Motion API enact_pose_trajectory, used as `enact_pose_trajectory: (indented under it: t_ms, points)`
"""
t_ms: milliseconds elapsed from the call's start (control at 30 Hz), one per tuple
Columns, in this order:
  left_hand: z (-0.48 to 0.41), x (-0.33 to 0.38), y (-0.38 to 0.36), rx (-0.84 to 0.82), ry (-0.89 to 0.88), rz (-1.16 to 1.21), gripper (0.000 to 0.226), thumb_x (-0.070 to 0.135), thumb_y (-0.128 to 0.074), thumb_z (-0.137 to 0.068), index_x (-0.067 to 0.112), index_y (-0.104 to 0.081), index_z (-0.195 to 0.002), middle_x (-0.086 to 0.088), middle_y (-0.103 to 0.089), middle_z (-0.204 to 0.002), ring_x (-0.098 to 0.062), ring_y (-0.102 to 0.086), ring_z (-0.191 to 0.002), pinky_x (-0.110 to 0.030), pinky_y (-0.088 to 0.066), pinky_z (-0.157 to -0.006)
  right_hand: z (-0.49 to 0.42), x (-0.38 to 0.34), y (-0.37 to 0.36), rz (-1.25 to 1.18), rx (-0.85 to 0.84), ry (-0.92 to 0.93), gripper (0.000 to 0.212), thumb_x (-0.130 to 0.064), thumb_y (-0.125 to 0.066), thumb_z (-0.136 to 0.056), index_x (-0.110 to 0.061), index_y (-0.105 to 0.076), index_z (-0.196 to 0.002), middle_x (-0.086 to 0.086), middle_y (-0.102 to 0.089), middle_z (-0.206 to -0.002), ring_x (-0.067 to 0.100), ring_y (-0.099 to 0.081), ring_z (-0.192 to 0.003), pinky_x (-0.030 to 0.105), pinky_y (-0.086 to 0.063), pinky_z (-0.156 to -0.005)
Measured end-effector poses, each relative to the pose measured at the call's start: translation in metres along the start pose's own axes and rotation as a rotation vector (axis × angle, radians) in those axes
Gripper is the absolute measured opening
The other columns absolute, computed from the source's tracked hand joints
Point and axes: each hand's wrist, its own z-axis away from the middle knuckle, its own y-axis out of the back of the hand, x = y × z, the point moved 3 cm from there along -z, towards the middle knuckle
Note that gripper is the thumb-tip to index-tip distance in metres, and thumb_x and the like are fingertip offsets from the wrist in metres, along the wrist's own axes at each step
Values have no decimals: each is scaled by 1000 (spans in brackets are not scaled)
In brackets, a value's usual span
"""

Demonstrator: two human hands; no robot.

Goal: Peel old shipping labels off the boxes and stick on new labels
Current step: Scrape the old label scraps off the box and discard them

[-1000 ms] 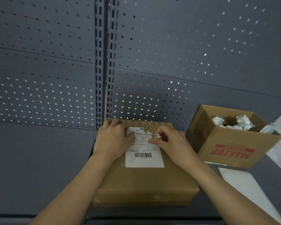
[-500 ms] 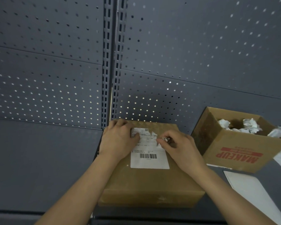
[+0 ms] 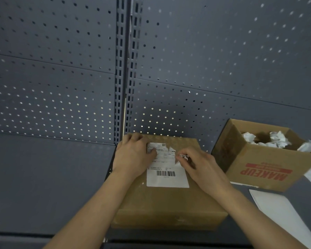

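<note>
Biggest thing in front of me is the pegboard wall: dark grey metal, rows of small round holes, some w/ light showing thru, split by a slotted upright post. Under it is the shelf, flat matte grey, near edge cut off at the bottom. The box sits on it against the wall: closed brown cardboard, low & rectangular, smooth top, front face a bit scuffed. Just beside it on the right is an open box, same cardboard, red "MAKEUP" print upside down from where I stand, right corner cut off by the frame. A white sheet lies flat in front of that, smooth, trimmed off at the edge of view. Crumpled paper wads fill the open box; can't tell how many. The label is stuck on the box top: white paper rectangle, barcode low down, print too small to read, top edge ragged & torn at the upper right. My left hand lies flat on the far-left of the box top, thumb tip pressing the label's upper-left corner, and hides that side of the label. My right hand pinches a small lifted scrap of the label at the tear, thumb & forefinger tight together, the other fingers curled.
</note>
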Motion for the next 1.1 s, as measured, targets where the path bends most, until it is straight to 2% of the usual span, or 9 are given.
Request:
enact_pose_trajectory:
  t_ms: [167, 233, 300, 367, 467, 600, 800, 933, 1100]
  points:
    - [0, 0, 0, -6, -4, 0, 44, 48, -54, -91, 27, -59, -130, 5, -52, -135, -25, -39, -125, -41, -39, -105, 1, 2, 3, -45, 124, 71, 6, -20, -65, -92, -17, -64, -96, -15, -61, -120, -3, -58, -94, 12, -50, -80]
    - [0, 0, 0, -5, -4, -1, 44, 48, -54, -91, 27, -59, -129, 5, -52, -134, -25, -39, -125, -40, -38, -105, 1, 2, 4, -67, 129, 68, 6, -17, -67, -91, -20, -62, -93, -10, -58, -131, -5, -55, -104, 3, -42, -88]
    - [0, 0, 0, -6, -3, 3, 43, 48, -54, -91, 27, -59, -129, 5, -52, -134, -25, -39, -125, -40, -38, -105, 1, 2, 5, -86, 153, 62, 8, -17, -68, -91, -22, -62, -94, -10, -57, -134, -6, -55, -104, 8, -45, -91]
    - [1, 0, 1, -5, -2, 9, 44, 48, -54, -91, 27, -59, -129, 5, -52, -135, -25, -39, -126, -40, -38, -106, 1, 2, 7, -120, 172, 22, 18, -16, -68, -91, -22, -65, -108, -15, -58, -128, -5, -58, -101, 17, -51, -90]
    - [1, 0, 1, -5, -5, 10, 43, 48, -53, -91, 27, -59, -128, 6, -52, -134, -24, -39, -126, -40, -39, -105, 3, 1, 11, -221, 156, -50, 61, -9, -67, -90, -25, -46, -144, -23, -62, -109, -8, -60, -100, 5, -45, -86]
    - [1, 0, 2, -11, -6, 16, 40, 47, -53, -91, 27, -61, -124, 5, -52, -135, -25, -39, -126, -40, -38, -105, 8, 1, 11, -208, 211, 43, 50, 2, -66, -89, -16, -58, -136, -23, -62, -110, -8, -61, -102, 3, -43, -88]
    - [1, 1, 2, -20, 1, 19, 41, 47, -53, -91, 26, -61, -125, 4, -52, -135, -26, -39, -126, -41, -37, -106, 14, 4, 23, -224, 230, 104, 53, 13, -58, -89, -12, -58, -136, -13, -63, -118, -1, -62, -104, 9, -45, -94]
    - [1, 1, 1, -22, 1, 12, 42, 47, -54, -91, 25, -61, -126, 4, -52, -136, -26, -38, -127, -41, -37, -106, 15, 12, 23, -296, 171, 18, 43, 4, -61, -91, -17, -63, -129, -16, -66, -111, -4, -64, -100, 9, -47, -91]
    - [1, 1, 0, -13, -7, 26, 41, 46, -55, -91, 26, -61, -125, 4, -53, -134, -27, -39, -126, -42, -38, -106, 21, 23, 32, -388, 16, -73, 26, -10, -62, -91, -24, -71, -111, -22, -69, -92, 2, -66, -79, 10, -49, -74]
